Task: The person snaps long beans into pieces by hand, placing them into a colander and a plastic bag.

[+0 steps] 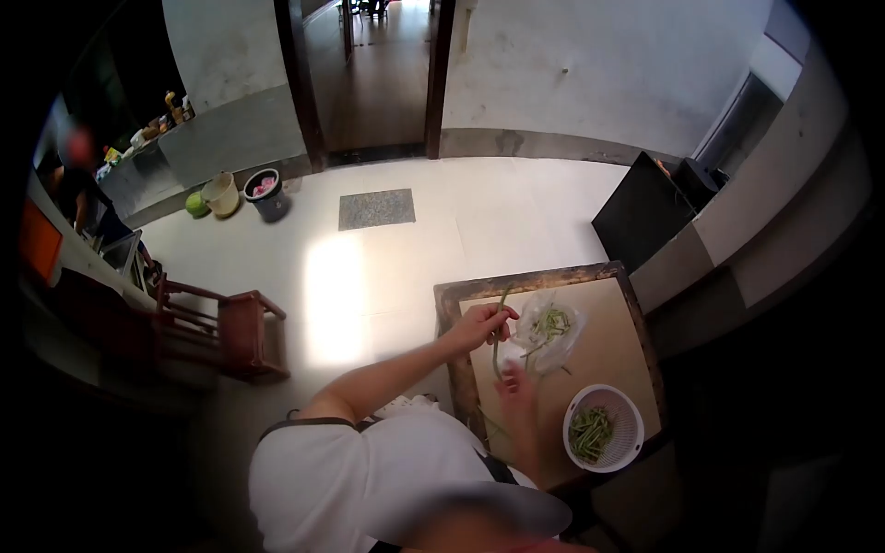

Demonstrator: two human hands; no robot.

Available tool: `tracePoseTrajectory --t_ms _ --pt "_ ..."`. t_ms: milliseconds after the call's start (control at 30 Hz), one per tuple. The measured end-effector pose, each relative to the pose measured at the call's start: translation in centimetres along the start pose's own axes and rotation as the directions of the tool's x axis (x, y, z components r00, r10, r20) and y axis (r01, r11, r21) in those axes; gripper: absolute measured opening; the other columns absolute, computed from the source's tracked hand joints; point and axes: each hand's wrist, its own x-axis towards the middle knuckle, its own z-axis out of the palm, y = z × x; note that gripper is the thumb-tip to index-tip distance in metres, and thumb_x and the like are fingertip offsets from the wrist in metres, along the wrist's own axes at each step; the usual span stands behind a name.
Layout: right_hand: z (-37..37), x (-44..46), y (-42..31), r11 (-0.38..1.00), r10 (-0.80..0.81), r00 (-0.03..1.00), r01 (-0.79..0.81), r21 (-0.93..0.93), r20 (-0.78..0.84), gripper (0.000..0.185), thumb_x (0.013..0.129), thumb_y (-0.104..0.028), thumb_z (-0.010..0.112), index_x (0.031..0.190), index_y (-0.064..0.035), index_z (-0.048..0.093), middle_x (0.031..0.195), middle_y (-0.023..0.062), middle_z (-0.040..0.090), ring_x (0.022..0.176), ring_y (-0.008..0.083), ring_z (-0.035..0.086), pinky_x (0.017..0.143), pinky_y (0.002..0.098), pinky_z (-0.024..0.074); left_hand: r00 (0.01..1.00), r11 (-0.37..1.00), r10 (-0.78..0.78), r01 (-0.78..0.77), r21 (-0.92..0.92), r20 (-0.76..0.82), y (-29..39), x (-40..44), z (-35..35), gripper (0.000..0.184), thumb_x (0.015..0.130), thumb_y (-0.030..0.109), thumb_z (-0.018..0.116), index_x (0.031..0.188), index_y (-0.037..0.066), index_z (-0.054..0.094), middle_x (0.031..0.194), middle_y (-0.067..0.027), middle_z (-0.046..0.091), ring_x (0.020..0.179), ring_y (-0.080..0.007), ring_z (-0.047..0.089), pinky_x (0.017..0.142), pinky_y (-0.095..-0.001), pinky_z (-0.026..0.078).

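My left hand [483, 328] is closed on a long green bean [499, 352] that stands up above the fingers and hangs below them. At the lower end of the bean is my right hand [514, 384], smeared by motion, so I cannot tell whether its fingers grip it. Just beyond the hands lies a clear plastic bag [564, 345] with pale green pieces [552, 322] on it. Near the right edge of the table, a white colander [630, 423] holds many short green bean pieces [590, 433].
The wood-edged table [604, 309] stands before me. A wooden chair [244, 336] is on the left, with buckets [221, 195] and a grey mat [377, 209] farther off. A black panel [643, 212] leans at the right. Another person [83, 189] is at far left.
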Motion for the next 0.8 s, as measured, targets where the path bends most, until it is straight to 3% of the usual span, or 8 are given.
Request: tracePoseTrajectory --t_ms 33,67,167,267,500,667,733,800 --pt "-0.6 0.6 -1.7 0.919 0.199 0.98 -0.193 0.345 0.019 0.035 0.07 -0.002 0.057 0.104 -0.0061 0.049 0.078 0.0087 0.054 0.066 0.0193 0.052 0.061 0.0301 0.0426 1.0 0.993 -0.025 0.023 0.12 0.011 2.3 -1.0 0.6 0.023 0.087 0.022 0.04 0.093 0.005 0.054 0.062 0.0001 0.054 0.056 -0.0078 0.05 0.054 -0.0222 0.04" --pt "-1.6 1.3 -3.5 0.919 0.192 0.981 -0.188 0.345 0.021 0.035 0.07 -0.002 0.057 0.104 -0.0061 0.049 0.078 0.0087 0.054 0.066 0.0193 0.052 0.061 0.0301 0.0426 1.0 0.992 -0.02 0.019 0.121 0.005 3.2 -1.6 1.0 0.023 0.087 0.022 0.04 0.093 0.005 0.054 0.062 0.0001 0.054 0.056 -0.0078 0.05 0.054 -0.0222 0.04" --pt "-3.9 2.7 -5.6 0.975 -0.02 0.984 0.059 0.216 -0.179 0.036 0.071 -0.002 0.057 0.105 -0.0059 0.048 0.079 0.008 0.054 0.064 0.017 0.052 0.059 0.0281 0.0428 0.91 0.729 -0.157 -0.154 0.666 0.383 4.5 -3.3 1.9 0.021 0.085 0.021 0.042 0.093 0.004 0.053 0.065 -0.0083 0.056 0.06 -0.0171 0.056 0.06 -0.03 0.044" --pt "-5.1 3.4 -5.9 0.926 -0.366 0.924 0.351 -0.138 -0.11 0.023 0.071 -0.003 0.058 0.093 -0.0042 0.053 0.078 0.0091 0.054 0.064 0.02 0.052 0.059 0.0291 0.0429 0.905 0.699 -0.076 -0.251 0.67 0.418 3.7 -3.9 2.3 0.02 0.083 0.02 0.046 0.093 0.004 0.054 0.07 -0.0107 0.058 0.063 -0.0227 0.056 0.06 -0.0328 0.043" --pt "-5.2 3.0 -6.6 0.964 -0.264 0.955 0.259 -0.06 -0.131 0.013 0.071 -0.005 0.06 0.083 -0.0015 0.055 0.071 0.0095 0.053 0.061 0.019 0.053 0.058 0.0274 0.0418 0.933 0.625 0.136 -0.342 0.702 0.334 4.3 -3.9 1.5 0.02 0.079 0.019 0.053 0.093 0.005 0.055 0.076 -0.0117 0.058 0.071 -0.027 0.055 0.063 -0.0333 0.044" --pt "-5.7 2.8 -6.5 1.0 0.024 0.99 -0.024 0.003 -0.142 0.009 0.073 -0.007 0.059 0.079 -0.0021 0.055 0.067 0.0104 0.052 0.059 0.023 0.05 0.056 0.0306 0.041 0.861 0.591 0.337 -0.509 0.626 0.381 4.2 -3.3 2.1 0.017 0.077 0.018 0.055 0.089 0.005 0.057 0.074 -0.01 0.055 0.072 -0.0256 0.055 0.062 -0.0323 0.044" --pt "-5.4 3.0 -6.1 0.998 -0.055 0.988 0.049 -0.048 -0.142 0.008 0.074 -0.008 0.058 0.078 -0.0018 0.055 0.066 0.0103 0.052 0.058 0.0219 0.05 0.055 0.03 0.0404 0.918 0.697 0.252 -0.393 0.601 0.308 5.0 -3.4 3.2 0.014 0.075 0.017 0.058 0.082 0.006 0.057 0.071 -0.0088 0.054 0.068 -0.0255 0.054 0.061 -0.0327 0.043" --pt "-5.4 3.1 -5.9 0.987 -0.139 0.98 0.125 -0.098 -0.144 0.008 0.075 -0.008 0.057 0.077 -0.0015 0.054 0.066 0.0103 0.052 0.057 0.0208 0.049 0.054 0.0294 0.0398 0.888 0.595 0.297 -0.46 0.659 0.351 4.1 -2.8 3.1 0.013 0.074 0.017 0.058 0.08 0.006 0.057 0.07 -0.008 0.053 0.067 -0.025 0.053 0.06 -0.0326 0.043"
